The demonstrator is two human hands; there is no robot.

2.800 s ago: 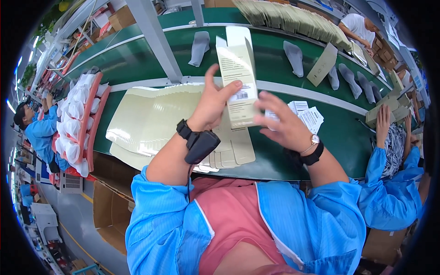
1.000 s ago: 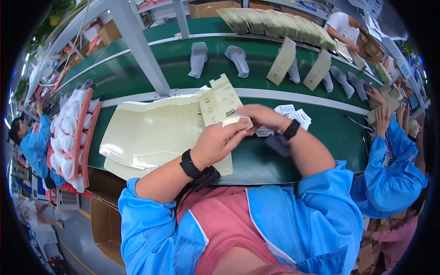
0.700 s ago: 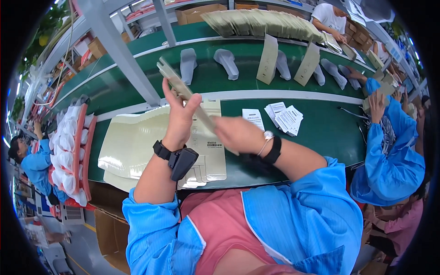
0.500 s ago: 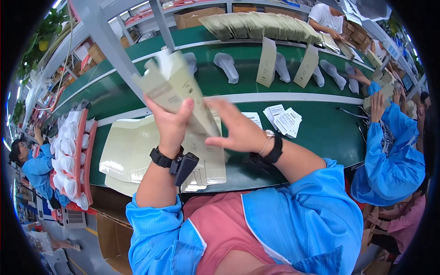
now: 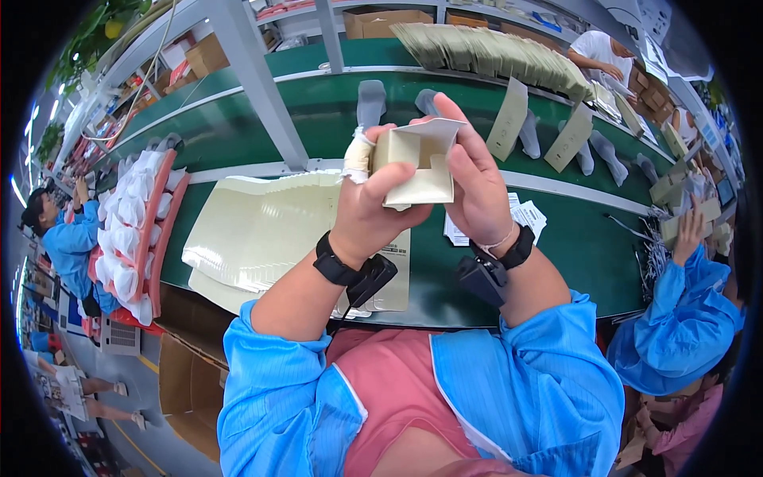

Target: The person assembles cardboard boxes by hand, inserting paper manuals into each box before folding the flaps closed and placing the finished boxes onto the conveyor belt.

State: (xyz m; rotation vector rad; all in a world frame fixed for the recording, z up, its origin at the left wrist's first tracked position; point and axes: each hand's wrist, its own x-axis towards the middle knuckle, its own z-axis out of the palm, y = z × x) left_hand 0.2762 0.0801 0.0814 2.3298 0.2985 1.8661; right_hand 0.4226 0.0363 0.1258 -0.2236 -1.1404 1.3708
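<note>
A cream carton is held up above the green bench, its end with raised flaps facing me. My left hand grips its left side, the thumb pressed on the near edge; a wrap covers one finger. On the carton's right side, my right hand holds it too, its fingers reaching up behind a raised flap. Below my left forearm lies a fanned stack of flat cream cartons. Printed paper leaflets lie partly hidden by my right hand.
Across the green belt stand cream boxes beside grey foot-shaped items. A long row of cartons lines the far side. Left is a pink rack of white pieces; co-workers sit left and right. A metal post rises ahead.
The carton has turned so its end with raised flaps faces me, and moved right. My right hand has come onto its right side. The view has shifted slightly.
</note>
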